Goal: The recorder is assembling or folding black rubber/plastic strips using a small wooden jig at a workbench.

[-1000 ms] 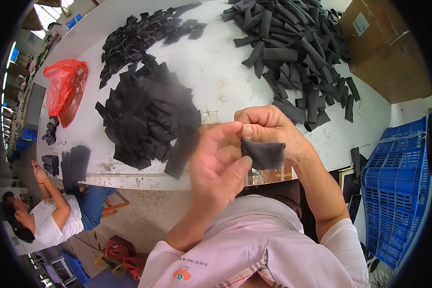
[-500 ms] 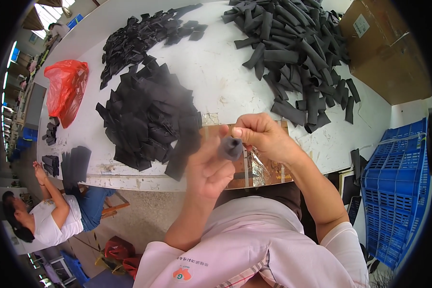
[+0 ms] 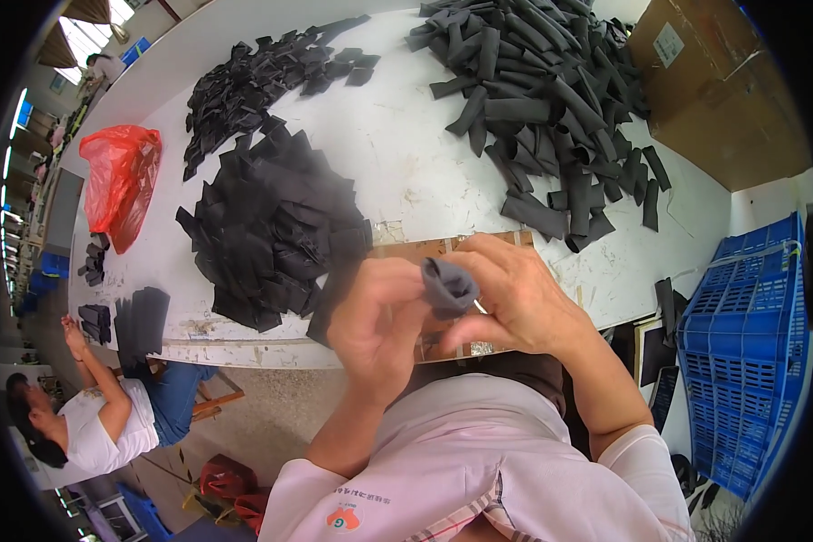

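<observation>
Between my two hands, a dark grey fabric tube (image 3: 446, 287) stands with its open, folded-in end facing up. My left hand (image 3: 377, 325) is closed on its left side, somewhat blurred. Curved round the right side of the same tube are the fingers of my right hand (image 3: 524, 294), while its thumb lies lower, apart from the tube's rim. Beneath the hands is a brown board with tape (image 3: 515, 240) at the table's front edge. Left of my left hand lies a heap of flat black fabric pieces (image 3: 275, 226); its nearest strips pass behind that hand.
A large pile of rolled grey tubes (image 3: 551, 108) covers the back right, beside a cardboard box (image 3: 727, 99). Smaller black pieces (image 3: 253, 86) lie back left, near a red plastic bag (image 3: 120, 185). Blue crates (image 3: 741, 352) stand right. A co-worker (image 3: 99, 420) sits left.
The right hand has gone from pinching the tube's rim to curving round its side with the thumb lowered. The tube has shifted slightly right and down, its opening wider to view.
</observation>
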